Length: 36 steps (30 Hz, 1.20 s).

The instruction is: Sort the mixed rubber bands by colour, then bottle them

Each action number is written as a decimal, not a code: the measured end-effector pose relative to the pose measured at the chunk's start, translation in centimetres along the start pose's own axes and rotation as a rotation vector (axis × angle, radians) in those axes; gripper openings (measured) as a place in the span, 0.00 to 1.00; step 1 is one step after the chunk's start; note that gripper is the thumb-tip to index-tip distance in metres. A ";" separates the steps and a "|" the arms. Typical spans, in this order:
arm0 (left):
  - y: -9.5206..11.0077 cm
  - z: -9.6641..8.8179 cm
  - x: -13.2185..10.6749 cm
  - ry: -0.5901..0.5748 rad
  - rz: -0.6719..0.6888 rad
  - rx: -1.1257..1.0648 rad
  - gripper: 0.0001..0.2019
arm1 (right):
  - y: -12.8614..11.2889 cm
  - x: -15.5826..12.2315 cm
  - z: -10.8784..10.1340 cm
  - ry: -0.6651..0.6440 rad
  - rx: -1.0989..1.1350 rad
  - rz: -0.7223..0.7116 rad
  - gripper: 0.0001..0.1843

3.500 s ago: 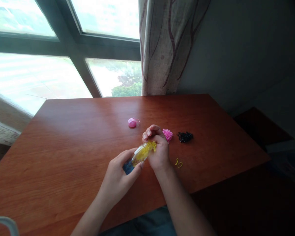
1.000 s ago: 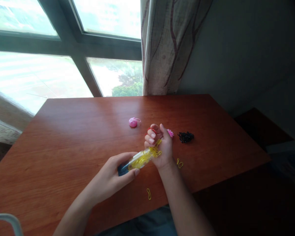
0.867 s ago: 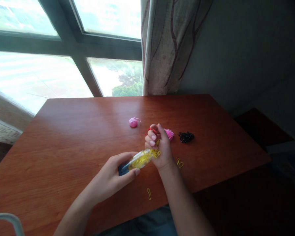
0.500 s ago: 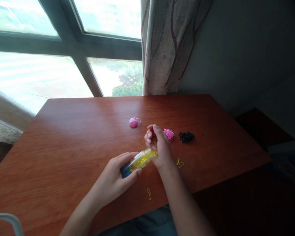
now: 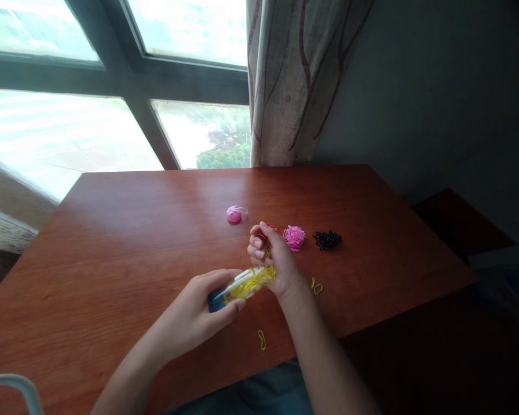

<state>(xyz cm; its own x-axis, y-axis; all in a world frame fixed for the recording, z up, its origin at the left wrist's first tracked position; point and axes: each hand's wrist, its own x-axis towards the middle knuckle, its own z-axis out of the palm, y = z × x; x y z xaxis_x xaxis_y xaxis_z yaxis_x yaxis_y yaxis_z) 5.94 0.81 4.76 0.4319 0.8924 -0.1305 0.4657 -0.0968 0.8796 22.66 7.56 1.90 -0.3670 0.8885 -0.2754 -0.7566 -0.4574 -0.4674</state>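
Observation:
My left hand is closed around a clear container with a blue end, tilted sideways and filled with yellow rubber bands. The container's other end meets the palm of my right hand. That hand is cupped with its fingers curled, and some yellow bands lie in the palm. Loose yellow bands lie on the table, one rubber band near the front edge and a pair of bands right of my right wrist. Just behind my right hand, red bands show partly.
A pile of pink rubber bands and a pile of black bands lie beyond my right hand on the wooden table. Farther back sits a round pink object with a loop. A pale curved bar stands at the lower left.
Both hands and the container have shifted slightly left. More of the pink pile shows now, and the red bands have come into sight behind my right hand.

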 end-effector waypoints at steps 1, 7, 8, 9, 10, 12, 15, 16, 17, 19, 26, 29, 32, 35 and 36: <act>0.1 0.2 0.0 0.020 0.004 0.014 0.21 | 0.1 0.1 0.0 0.026 -0.005 -0.048 0.12; 0.4 2.2 0.2 0.186 -0.001 0.023 0.17 | 0.5 0.2 0.3 0.141 -0.040 -0.295 0.12; 0.4 2.5 0.2 0.211 -0.005 0.019 0.16 | 0.5 0.2 0.4 0.140 -0.043 -0.318 0.12; 0.4 2.8 0.3 0.232 -0.008 0.014 0.16 | 0.6 0.1 0.5 0.136 -0.043 -0.341 0.12; 0.4 3.0 0.4 0.248 -0.011 0.009 0.16 | 0.6 0.1 0.5 0.130 -0.039 -0.360 0.11; 0.5 3.3 0.5 0.274 -0.014 0.002 0.16 | 0.6 -0.1 0.6 0.109 -0.024 -0.369 0.11; 0.6 3.4 0.9 0.307 -0.019 0.000 0.15 | 0.5 -0.3 0.7 0.077 -0.011 -0.338 0.12; 0.6 3.4 1.0 0.316 -0.018 0.001 0.15 | 0.5 -0.3 0.7 0.062 -0.009 -0.325 0.13; 0.7 3.4 1.0 0.323 -0.016 0.003 0.15 | 0.5 -0.3 0.7 0.045 -0.008 -0.313 0.14; 0.7 3.4 1.2 0.334 -0.011 0.016 0.15 | 0.5 -0.3 0.5 0.004 -0.009 -0.286 0.16; 0.3 2.7 1.3 0.320 0.059 0.140 0.15 | -0.2 -0.4 -0.2 -0.107 -0.104 -0.103 0.26; 0.1 1.9 1.2 0.258 0.086 0.159 0.19 | -0.7 -0.6 -0.1 -0.178 -0.205 -0.046 0.28; 0.0 1.5 1.1 0.225 0.094 0.151 0.18 | -1.1 -0.9 0.2 -0.227 -0.310 -0.042 0.30; -0.1 1.8 1.1 0.198 0.095 0.091 0.16 | -1.5 -1.1 0.6 -0.242 -0.428 -0.053 0.31; -0.2 2.0 1.2 0.196 0.095 0.056 0.16 | -1.7 -1.1 0.7 -0.243 -0.476 -0.058 0.31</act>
<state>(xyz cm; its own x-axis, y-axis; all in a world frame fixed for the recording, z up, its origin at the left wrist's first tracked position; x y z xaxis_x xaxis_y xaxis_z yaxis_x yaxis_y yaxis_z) 7.93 0.96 3.54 0.3197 0.9463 0.0476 0.4750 -0.2036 0.8561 23.95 7.34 3.58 -0.4891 0.8700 -0.0615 -0.4713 -0.3230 -0.8207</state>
